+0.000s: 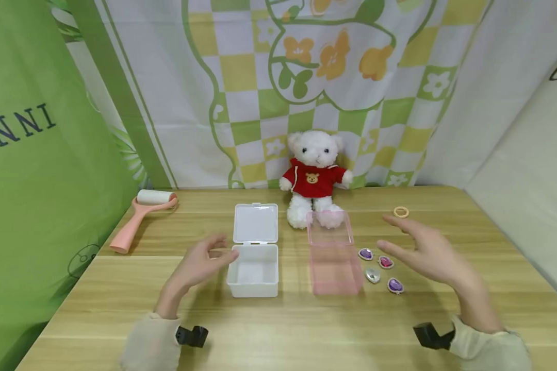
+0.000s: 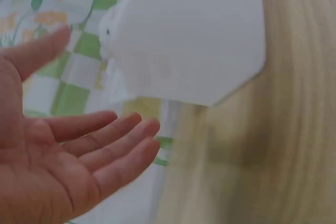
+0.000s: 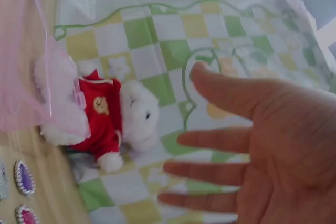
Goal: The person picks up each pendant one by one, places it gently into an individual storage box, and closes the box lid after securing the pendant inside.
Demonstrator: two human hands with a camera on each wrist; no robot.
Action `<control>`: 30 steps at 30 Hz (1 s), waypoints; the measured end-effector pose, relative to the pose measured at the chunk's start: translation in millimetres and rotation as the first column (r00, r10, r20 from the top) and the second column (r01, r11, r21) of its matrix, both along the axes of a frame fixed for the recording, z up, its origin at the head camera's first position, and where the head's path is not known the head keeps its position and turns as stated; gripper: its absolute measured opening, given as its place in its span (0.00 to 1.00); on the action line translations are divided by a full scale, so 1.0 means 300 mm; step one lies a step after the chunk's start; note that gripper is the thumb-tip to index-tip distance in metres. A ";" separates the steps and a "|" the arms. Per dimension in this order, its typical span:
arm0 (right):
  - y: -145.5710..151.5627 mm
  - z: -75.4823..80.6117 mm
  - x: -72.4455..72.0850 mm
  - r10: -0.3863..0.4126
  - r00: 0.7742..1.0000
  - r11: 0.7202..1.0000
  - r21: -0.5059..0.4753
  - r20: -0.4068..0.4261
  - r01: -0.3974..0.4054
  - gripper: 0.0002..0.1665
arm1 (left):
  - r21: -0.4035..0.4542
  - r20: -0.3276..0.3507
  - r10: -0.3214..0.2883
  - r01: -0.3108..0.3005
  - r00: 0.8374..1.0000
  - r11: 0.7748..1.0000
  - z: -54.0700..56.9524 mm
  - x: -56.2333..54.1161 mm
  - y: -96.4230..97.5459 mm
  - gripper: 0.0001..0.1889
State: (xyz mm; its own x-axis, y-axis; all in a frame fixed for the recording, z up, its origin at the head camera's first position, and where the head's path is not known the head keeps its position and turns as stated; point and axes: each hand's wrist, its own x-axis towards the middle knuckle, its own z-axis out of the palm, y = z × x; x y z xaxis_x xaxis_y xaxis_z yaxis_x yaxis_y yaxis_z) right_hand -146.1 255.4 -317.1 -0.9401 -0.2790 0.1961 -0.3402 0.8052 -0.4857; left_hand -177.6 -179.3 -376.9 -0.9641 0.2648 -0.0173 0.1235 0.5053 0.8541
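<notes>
My left hand [image 1: 204,264] is at the left side of a white plastic box [image 1: 252,286], whose lid stands open at the back. In the left wrist view its fingers are spread and hold nothing. A clear pink box [image 1: 336,275], also with its lid up, stands to the right. My right hand [image 1: 424,250] hovers right of several gems with sparkling rims, its fingers apart and nothing in them. The gems include a purple one [image 1: 365,253], a red-pink one [image 1: 386,262], a clear one [image 1: 372,275] and another purple gem [image 1: 395,285].
A white teddy bear [image 1: 313,178] in a red top sits at the back, behind the pink box. A pink-handled lint roller [image 1: 132,226] lies at the left edge of the wooden table [image 1: 288,335]. Beyond the right hand lies a small yellowish ring [image 1: 401,207]. Patterned curtains enclose the table.
</notes>
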 end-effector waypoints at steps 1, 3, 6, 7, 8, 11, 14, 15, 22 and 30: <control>0.016 -0.006 -0.010 -0.003 1.000 0.999 -0.040 0.004 0.004 0.33 | 0.042 0.041 -0.032 0.030 0.999 0.999 -0.019 -0.008 -0.009 0.38; 0.048 -0.025 -0.032 -0.032 0.999 0.995 -0.090 0.018 0.033 0.29 | 0.125 0.120 -0.112 0.097 0.987 0.987 -0.053 -0.020 -0.025 0.39; 0.086 -0.068 -0.064 -0.057 0.996 0.987 -0.144 0.069 0.066 0.26 | 0.239 0.185 -0.240 0.193 0.953 0.952 -0.089 -0.032 -0.041 0.42; 0.095 -0.084 -0.073 -0.054 0.994 0.985 -0.157 0.090 0.068 0.26 | 0.268 0.192 -0.272 0.216 0.943 0.939 -0.095 -0.034 -0.044 0.44; 0.104 -0.102 -0.084 -0.050 0.992 0.984 -0.165 0.116 0.069 0.26 | 0.289 0.192 -0.295 0.234 0.936 0.928 -0.100 -0.037 -0.046 0.45; 0.124 -0.163 -0.109 -0.015 0.984 0.983 -0.178 0.178 0.047 0.26 | 0.304 0.178 -0.338 0.275 0.924 0.912 -0.106 -0.040 -0.053 0.47; 0.145 -0.219 -0.126 0.033 0.975 0.980 -0.200 0.221 0.012 0.26 | 0.303 0.172 -0.359 0.297 0.917 0.905 -0.107 -0.040 -0.056 0.47; 0.151 -0.234 -0.129 0.049 0.972 0.977 -0.214 0.231 0.001 0.27 | 0.303 0.171 -0.367 0.306 0.914 0.903 -0.106 -0.040 -0.057 0.48; 0.176 -0.300 -0.155 0.117 0.953 0.961 -0.273 0.278 -0.039 0.29 | 0.344 0.160 -0.417 0.346 0.895 0.873 -0.109 -0.040 -0.068 0.48; 0.172 -0.322 -0.159 0.127 0.942 0.966 -0.254 0.311 -0.047 0.30 | 0.359 0.159 -0.457 0.380 0.875 0.852 -0.112 -0.040 -0.069 0.49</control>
State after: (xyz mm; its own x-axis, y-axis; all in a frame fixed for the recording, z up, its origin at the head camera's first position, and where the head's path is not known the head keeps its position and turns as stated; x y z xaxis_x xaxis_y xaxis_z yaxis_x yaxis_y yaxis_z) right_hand -193.9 307.0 -413.8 -0.9377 -0.3450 -0.0414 -0.1967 0.6254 -0.7551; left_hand -189.6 -199.9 -410.6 -0.7377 0.6710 -0.0745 0.0436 0.1575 0.9866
